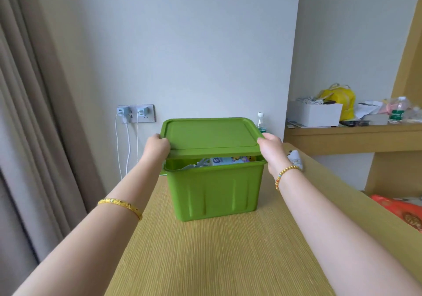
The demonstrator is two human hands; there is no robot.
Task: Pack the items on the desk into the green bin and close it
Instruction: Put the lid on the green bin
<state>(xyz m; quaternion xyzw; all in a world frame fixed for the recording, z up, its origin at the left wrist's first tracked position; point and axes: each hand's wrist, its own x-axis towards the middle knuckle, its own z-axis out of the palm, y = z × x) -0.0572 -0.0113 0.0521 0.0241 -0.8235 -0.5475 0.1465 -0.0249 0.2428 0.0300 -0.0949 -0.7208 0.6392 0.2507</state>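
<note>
In the head view, a green bin (pixel 214 190) stands at the centre of the frame on a wooden desk (pixel 205 254), upright, with its near wall facing the camera. A green lid (pixel 211 136) sits above it, tilted: its near edge is lifted off the bin's front rim, leaving a gap, while the far edge is hidden behind the lid itself, so I cannot tell whether it touches the rim. Through the gap, packed items (pixel 226 161) show inside the bin, among them a pale packet with printed colours; the rest is too hidden to name. The left hand (pixel 158 147) grips the lid's left edge, fingers curled round it, at centre left. The right hand (pixel 271 149) grips the lid's right edge in the same way, at centre right. A gold bangle (pixel 121 206) rings the left forearm, and a beaded bracelet (pixel 286 174) rings the right wrist. Just right of the right hand, a small white printed thing (pixel 295 161) lies on the desk. Behind the bin, by the wall, stands a clear bottle (pixel 260 122). A wall socket (pixel 135 113) with white chargers and cables sits left of the bin. A curtain (pixel 29 113) fills the left edge. On a shelf (pixel 342 133) at upper right are a white box (pixel 315 114) and a yellow bag (pixel 338 99).
</note>
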